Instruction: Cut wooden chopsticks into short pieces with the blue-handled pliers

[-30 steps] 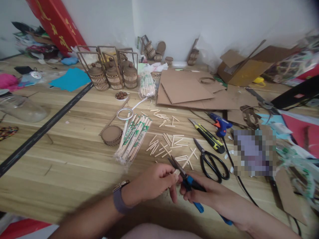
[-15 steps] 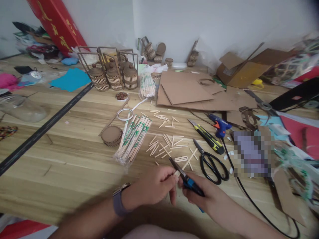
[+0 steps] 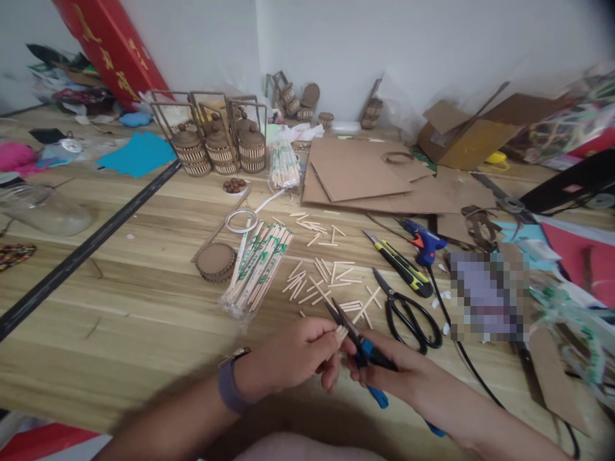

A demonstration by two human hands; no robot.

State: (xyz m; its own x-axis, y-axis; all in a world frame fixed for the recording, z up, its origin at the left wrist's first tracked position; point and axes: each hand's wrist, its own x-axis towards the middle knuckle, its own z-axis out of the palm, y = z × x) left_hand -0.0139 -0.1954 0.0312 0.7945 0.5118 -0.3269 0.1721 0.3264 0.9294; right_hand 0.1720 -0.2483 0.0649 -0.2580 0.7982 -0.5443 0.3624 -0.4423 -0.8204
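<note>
My left hand (image 3: pixel 307 355) pinches several short wooden stick pieces (image 3: pixel 341 333) between thumb and fingers. My right hand (image 3: pixel 398 368) is closed around a pair of scissors (image 3: pixel 369 351) with blue and black handles. The blades are parted and lie right beside the ends of the pinched sticks. Whether the blades touch them I cannot tell. Just beyond the hands, loose cut stick pieces (image 3: pixel 296 282) lie scattered on the wooden table. A second pair of scissors with black handles (image 3: pixel 412 323) rests to the right.
Wrapped chopsticks (image 3: pixel 259 272) lie left of the cut pieces, near a round cardboard disc (image 3: pixel 216 261). A yellow utility knife (image 3: pixel 402 266) and a blue glue gun (image 3: pixel 423 242) with a black cable lie right. Cardboard sheets (image 3: pixel 365 173) and small lidded baskets (image 3: pixel 221 150) stand farther back.
The scissors have opened, their blades and handles spreading apart in my right hand. My left hand has shifted only slightly and still pinches the stick pieces.
</note>
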